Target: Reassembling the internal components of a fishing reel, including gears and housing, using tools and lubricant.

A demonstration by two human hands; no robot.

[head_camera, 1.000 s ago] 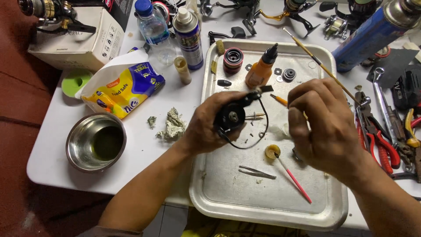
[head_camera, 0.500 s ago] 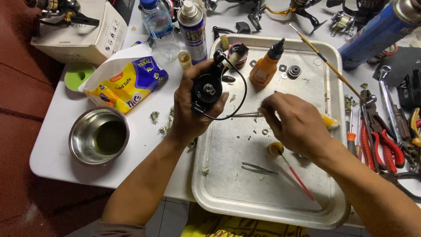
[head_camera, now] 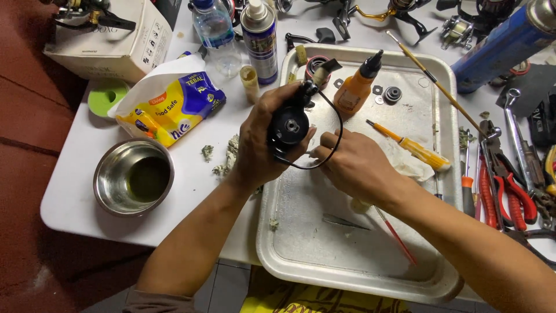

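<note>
Over the tray, every place below is told from it.

Surface: white and smooth, under the tray; it carries the clutter on all sides.
Tray: dull metal, rounded corners, raised rim; likely there to catch small parts.
Bowl: round polished steel, left of the tray, dark liquid inside.
Packet: soft yellow and blue plastic, left of the tray's far corner.
Left hand: over the tray's left rim, grip closed round the reel, tilting its round side plate up to view.
Right hand: over the tray's middle, fingertips pinched at the wire loop beside the reel; whether they hold a small part cannot be told.
Reel: black, compact, rounded body with a thin wire bail, held clear above the tray.
Oil bottle: orange, black nozzle, upright at the tray's far end.
Screwdriver: yellow handle, flat in the tray's right half.
</note>
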